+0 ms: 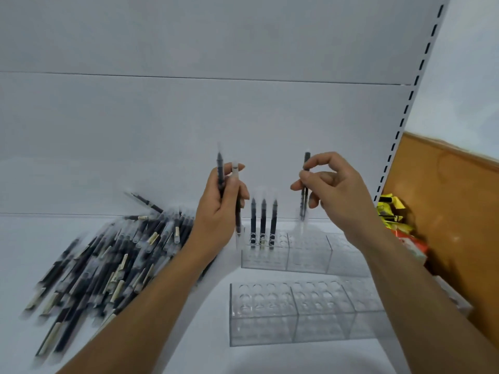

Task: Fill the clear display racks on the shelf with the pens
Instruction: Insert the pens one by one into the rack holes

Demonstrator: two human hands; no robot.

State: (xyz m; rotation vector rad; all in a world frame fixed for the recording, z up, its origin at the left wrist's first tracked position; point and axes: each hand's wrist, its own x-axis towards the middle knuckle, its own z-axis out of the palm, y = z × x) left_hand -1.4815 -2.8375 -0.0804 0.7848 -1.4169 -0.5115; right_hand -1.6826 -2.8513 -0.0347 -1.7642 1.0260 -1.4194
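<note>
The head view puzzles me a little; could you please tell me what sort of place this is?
Probably a shop or its stockroom, at retail shelving: a slotted upright beside white back panels, a heap of pens, and two clear display holders, the near rack and the far rack.

clear racks: 2, rear rack (305, 256) and front rack (297, 317) | standing pens (263, 220) in rear rack: 3 | held pens (220, 171) in left hand (218, 209): 2 | single pen (305, 195) in right hand (333, 190): 1 | pile of pens (108, 260): dozens, too blurred to count | hands: 2
</note>
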